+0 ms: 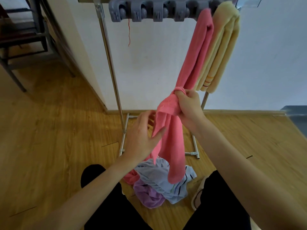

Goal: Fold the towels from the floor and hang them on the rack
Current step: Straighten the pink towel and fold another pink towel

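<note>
A pink towel hangs bunched from my right hand, which grips its top in front of the metal rack. My left hand touches the towel's left edge with straight, spread fingers. The towel's lower end reaches the floor pile, where a light blue striped towel and a purple towel lie crumpled. On the rack's right side hang a folded pink towel and a folded cream-yellow towel.
A grey clip holder runs along the rack's top bar, with a red thread dangling from it. The rack stands against a white wall on a wooden floor. Dark furniture legs stand at the far left. My legs and a slipper frame the pile.
</note>
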The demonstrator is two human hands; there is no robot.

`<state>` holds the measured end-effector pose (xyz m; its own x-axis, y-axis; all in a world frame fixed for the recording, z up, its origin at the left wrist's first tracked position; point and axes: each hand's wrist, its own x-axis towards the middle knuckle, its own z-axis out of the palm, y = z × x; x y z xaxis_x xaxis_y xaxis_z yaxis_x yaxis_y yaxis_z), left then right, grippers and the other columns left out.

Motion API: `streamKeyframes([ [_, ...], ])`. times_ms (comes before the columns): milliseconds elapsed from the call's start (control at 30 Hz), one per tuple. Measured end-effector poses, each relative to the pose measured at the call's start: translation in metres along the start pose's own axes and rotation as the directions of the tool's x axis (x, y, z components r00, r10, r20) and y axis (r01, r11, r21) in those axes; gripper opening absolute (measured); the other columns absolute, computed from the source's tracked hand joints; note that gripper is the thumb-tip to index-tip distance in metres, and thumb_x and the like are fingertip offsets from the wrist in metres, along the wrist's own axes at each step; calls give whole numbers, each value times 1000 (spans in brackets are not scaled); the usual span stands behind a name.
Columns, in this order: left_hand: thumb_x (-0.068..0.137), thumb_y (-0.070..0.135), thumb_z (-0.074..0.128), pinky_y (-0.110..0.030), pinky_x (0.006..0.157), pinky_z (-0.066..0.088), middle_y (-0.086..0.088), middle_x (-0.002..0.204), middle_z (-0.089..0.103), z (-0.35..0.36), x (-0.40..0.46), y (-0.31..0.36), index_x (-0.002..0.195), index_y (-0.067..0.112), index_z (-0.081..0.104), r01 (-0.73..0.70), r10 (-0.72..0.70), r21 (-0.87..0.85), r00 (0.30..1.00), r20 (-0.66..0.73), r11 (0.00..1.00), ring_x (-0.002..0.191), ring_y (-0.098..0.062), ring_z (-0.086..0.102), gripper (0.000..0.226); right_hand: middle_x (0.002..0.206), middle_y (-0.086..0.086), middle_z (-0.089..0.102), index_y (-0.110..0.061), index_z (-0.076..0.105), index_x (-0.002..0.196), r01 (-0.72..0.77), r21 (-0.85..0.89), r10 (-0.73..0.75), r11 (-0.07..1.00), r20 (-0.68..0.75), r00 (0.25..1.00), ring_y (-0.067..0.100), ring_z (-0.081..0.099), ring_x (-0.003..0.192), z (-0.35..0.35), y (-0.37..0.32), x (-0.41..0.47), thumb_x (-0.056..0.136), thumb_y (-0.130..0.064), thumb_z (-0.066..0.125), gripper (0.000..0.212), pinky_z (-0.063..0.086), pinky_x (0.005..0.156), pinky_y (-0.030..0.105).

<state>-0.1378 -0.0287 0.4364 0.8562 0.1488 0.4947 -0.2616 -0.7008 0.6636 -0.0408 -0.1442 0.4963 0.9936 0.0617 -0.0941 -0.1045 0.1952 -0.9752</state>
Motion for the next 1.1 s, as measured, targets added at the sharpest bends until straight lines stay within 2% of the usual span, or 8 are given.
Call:
streamKeyframes([
  [133, 95, 20, 54, -7, 58, 39, 15, 79, 56, -3, 4, -7, 105, 8, 64, -8, 10, -36, 999, 39, 999, 62, 0, 54, 18, 68, 6, 44, -5, 54, 79, -55, 47, 56, 997, -22, 998, 16, 48, 63, -7, -1, 0, 94, -4, 48, 16, 44, 58, 28],
  [233, 95, 9, 54, -19, 52, 46, 7, 77, 65, -9, 8, -19, 105, 12, 68, 116, -114, -60, 993, 43, 991, 62, -7, 60, 18, 68, 6, 48, -4, 56, 84, -124, 81, 129, 989, -60, 990, 15, 50, 62, -21, 0, 2, 90, -2, 52, 7, 44, 55, 27],
  [433, 94, 6, 56, -22, 60, 55, -10, 82, 70, -24, 24, -11, 96, 4, 70, 467, -473, -437, 875, 101, 769, 70, -16, 66, 15, 55, 3, 29, -6, 43, 73, -216, 181, 228, 959, -48, 972, 10, 31, 46, -48, 5, 3, 87, 12, 43, 23, 51, 60, 28],
  [500, 94, 8, 56, -28, 69, 57, -8, 87, 70, -26, 24, -12, 99, 5, 70, 505, -519, -459, 848, 107, 731, 78, -16, 67, 15, 60, 2, 30, -2, 48, 85, -216, 108, 220, 970, -28, 975, 11, 32, 48, -55, 8, 2, 89, 12, 40, 17, 51, 62, 30],
  [567, 94, 11, 55, -31, 75, 57, -5, 90, 72, -29, 23, -14, 97, 12, 71, 466, -478, -409, 875, 79, 785, 85, -16, 68, 16, 64, 3, 40, -2, 53, 104, -200, -79, 203, 977, 25, 979, 11, 42, 54, -61, 14, -2, 90, 8, 44, 20, 55, 67, 31],
  [700, 94, 8, 53, -18, 70, 53, -3, 89, 71, -42, 23, -13, 95, 13, 70, 346, -348, -343, 936, 57, 873, 81, -6, 66, 17, 80, 10, 59, -9, 59, 110, 69, -444, 89, 893, 324, 942, 15, 61, 73, -56, 29, -16, 85, -1, 63, 27, 58, 74, 30],
  [833, 95, 6, 52, -19, 73, 52, -6, 89, 71, -54, 25, -13, 97, 6, 70, 312, -314, -307, 948, 45, 899, 82, -8, 66, 18, 106, 0, 64, -17, 59, 114, 360, -485, 18, 797, 614, 789, 14, 62, 99, -33, 43, -27, 78, -7, 75, 40, 55, 83, 27],
  [1100, 95, 9, 53, -20, 74, 52, 5, 84, 69, -66, 28, -1, 90, 20, 69, 321, -329, -339, 944, 34, 884, 81, -5, 65, 20, 108, -1, 65, -11, 63, 107, 516, -474, -73, 714, 682, 728, 13, 59, 101, -11, 67, -25, 80, -13, 72, 28, 51, 88, 39],
])
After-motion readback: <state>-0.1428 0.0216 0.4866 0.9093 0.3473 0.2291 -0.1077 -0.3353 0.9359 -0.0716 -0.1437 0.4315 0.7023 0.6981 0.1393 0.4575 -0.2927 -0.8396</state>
